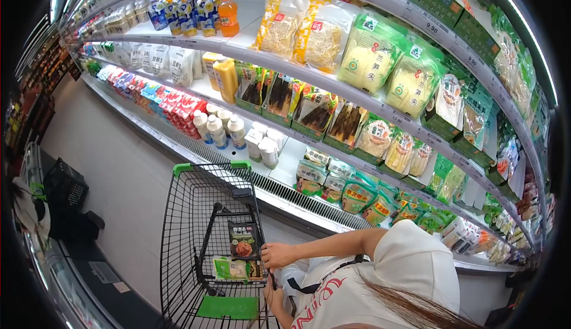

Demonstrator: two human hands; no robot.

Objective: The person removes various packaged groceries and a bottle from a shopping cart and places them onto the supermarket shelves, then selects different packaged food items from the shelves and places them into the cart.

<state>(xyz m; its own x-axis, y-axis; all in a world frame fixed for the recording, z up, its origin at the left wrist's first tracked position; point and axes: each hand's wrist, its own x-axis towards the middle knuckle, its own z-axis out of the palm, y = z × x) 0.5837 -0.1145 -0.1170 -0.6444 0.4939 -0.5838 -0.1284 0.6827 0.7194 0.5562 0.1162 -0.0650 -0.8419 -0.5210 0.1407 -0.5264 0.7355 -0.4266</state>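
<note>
A black wire shopping cart (pixel 178 228) with green trim stands in front of me. My right hand (pixel 278 256) is closed on its near edge. My left hand (pixel 274 298), partly hidden, is lower in the view and appears closed at the same edge. A thin dark strap or cord runs between the two hands, and I cannot tell which one holds it. Inside the cart lie a black food packet (pixel 243 240) with a reddish dish pictured on it and a green-and-white packet (pixel 229 268). Small brownish packs (pixel 256 270) sit beside them, close to my right hand.
A long chilled shelf unit (pixel 208 45) runs along the cart's far side, holding bottles, cartons and bagged foods. White bottles (pixel 216 131) stand on its lowest shelf. Across the aisle floor (pixel 119 150) are a dark basket (pixel 66 183) and another cooler's edge (pixel 89 269).
</note>
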